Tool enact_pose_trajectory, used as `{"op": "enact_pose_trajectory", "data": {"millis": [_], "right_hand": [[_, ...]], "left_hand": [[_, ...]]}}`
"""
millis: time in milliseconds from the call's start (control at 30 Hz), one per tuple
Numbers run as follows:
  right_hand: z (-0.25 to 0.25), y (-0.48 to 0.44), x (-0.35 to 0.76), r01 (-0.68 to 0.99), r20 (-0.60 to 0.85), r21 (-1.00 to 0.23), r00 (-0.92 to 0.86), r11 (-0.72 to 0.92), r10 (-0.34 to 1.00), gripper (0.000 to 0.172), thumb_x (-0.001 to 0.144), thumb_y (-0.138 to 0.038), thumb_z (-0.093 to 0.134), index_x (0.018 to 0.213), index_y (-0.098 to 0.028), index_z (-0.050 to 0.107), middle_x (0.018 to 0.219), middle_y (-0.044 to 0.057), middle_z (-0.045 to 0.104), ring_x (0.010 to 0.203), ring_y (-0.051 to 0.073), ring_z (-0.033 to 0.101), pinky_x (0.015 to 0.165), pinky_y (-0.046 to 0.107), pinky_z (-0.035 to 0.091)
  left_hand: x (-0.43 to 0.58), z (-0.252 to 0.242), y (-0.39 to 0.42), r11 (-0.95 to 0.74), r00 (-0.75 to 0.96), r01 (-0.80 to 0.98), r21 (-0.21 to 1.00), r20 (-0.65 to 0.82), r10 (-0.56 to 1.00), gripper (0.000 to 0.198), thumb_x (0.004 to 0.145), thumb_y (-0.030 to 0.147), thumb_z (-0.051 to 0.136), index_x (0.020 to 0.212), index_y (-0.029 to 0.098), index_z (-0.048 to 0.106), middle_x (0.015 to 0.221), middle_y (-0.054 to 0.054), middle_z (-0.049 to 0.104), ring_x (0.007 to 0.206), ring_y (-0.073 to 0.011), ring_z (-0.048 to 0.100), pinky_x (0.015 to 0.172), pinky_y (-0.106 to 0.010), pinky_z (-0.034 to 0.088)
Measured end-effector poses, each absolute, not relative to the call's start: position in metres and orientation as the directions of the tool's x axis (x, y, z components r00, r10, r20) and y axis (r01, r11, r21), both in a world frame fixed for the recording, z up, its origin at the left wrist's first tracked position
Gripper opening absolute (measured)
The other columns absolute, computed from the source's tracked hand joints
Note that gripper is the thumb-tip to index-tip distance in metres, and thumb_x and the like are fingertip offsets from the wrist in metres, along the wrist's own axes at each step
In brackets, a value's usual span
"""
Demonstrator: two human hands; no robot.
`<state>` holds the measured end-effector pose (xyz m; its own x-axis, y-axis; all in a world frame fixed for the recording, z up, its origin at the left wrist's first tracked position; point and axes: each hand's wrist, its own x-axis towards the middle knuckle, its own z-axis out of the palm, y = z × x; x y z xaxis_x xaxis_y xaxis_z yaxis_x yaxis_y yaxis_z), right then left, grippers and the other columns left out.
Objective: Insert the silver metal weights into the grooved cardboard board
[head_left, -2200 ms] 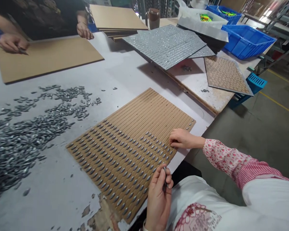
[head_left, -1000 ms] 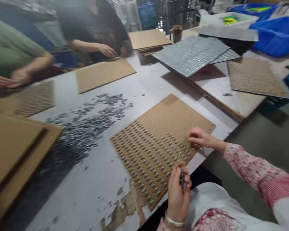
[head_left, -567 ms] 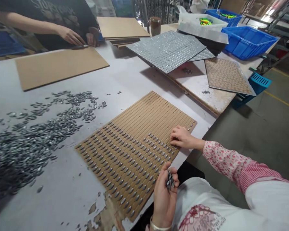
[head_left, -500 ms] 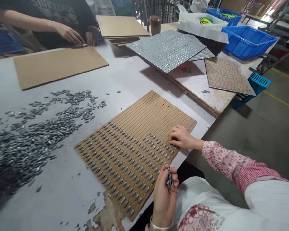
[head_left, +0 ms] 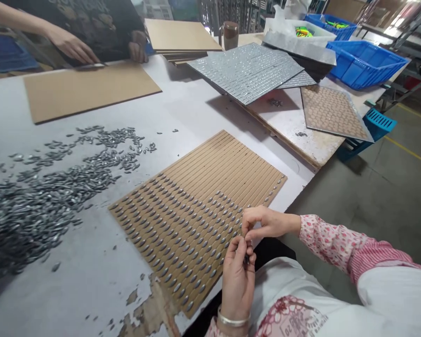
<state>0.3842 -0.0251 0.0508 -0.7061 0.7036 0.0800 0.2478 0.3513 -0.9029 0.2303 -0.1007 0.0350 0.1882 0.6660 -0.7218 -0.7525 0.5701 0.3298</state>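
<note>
My left hand is curled palm up around a small bunch of grey spindle-shaped pieces, close to the near edge of the board. Right above it, my right hand pinches at the left fingertips; whatever lies in that pinch is hidden. Below both hands lies a grooved brown board. Rows of the same grey pieces sit in its grooves across the near and left part, plus a short line along the right edge. The far grooves are bare.
A large heap of loose grey pieces covers the table's left. Across the table, a co-worker's hand touches a plain brown board. Silver ridged panels, a patterned panel and a blue bin stand at the right.
My right hand has come back from the board's right side to my left fingertips. More pieces show along the right edge where it was. The co-worker's hand has shifted left.
</note>
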Motion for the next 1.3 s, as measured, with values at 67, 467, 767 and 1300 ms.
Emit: {"op": "enact_pose_trajectory", "data": {"millis": [67, 467, 767, 1300], "right_hand": [[0.047, -0.021, 0.385, 0.309, 0.063, -0.900, -0.606, 0.307, 0.793, 0.026, 0.087, -0.038, 0.051, 0.081, -0.015, 0.058, 0.078, 0.003, 0.059, 0.075, 0.011, 0.053, 0.070, 0.024, 0.042], [0.017, 0.009, 0.398, 0.829, 0.018, -0.495, -0.290, 0.260, 0.957, 0.027, 0.086, -0.041, 0.052, 0.076, -0.017, 0.060, 0.082, 0.004, 0.060, 0.085, 0.017, 0.044, 0.076, 0.032, 0.027], [0.014, 0.008, 0.400, 0.843, 0.061, -0.453, -0.295, 0.290, 0.954, 0.025, 0.083, -0.041, 0.056, 0.075, -0.017, 0.059, 0.082, 0.004, 0.058, 0.084, 0.018, 0.042, 0.075, 0.031, 0.027], [0.053, -0.020, 0.374, 0.316, 0.017, -0.889, -0.700, 0.331, 0.714, 0.024, 0.086, -0.037, 0.053, 0.081, -0.015, 0.060, 0.077, 0.003, 0.061, 0.078, 0.011, 0.053, 0.074, 0.024, 0.043]], "left_hand": [[0.229, 0.038, -0.100, 0.585, 0.206, -0.738, 0.335, -0.715, 0.669, 0.020, 0.072, 0.022, 0.068, 0.091, 0.015, 0.063, 0.085, -0.004, 0.063, 0.068, -0.0081, 0.058, 0.060, -0.018, 0.050], [0.224, 0.038, -0.102, 0.644, 0.282, -0.708, 0.290, -0.719, 0.635, 0.017, 0.071, 0.019, 0.069, 0.087, 0.015, 0.063, 0.083, -0.004, 0.062, 0.065, -0.0079, 0.057, 0.055, -0.017, 0.048], [0.227, 0.037, -0.100, 0.604, 0.228, -0.738, 0.300, -0.732, 0.642, 0.021, 0.069, 0.021, 0.072, 0.086, 0.015, 0.061, 0.074, -0.001, 0.058, 0.056, -0.0047, 0.051, 0.048, -0.013, 0.043], [0.231, 0.036, -0.098, 0.541, 0.059, -0.727, 0.424, -0.745, 0.664, 0.016, 0.071, 0.016, 0.068, 0.086, 0.016, 0.062, 0.076, -0.002, 0.064, 0.064, -0.0085, 0.061, 0.058, -0.017, 0.051]]}}
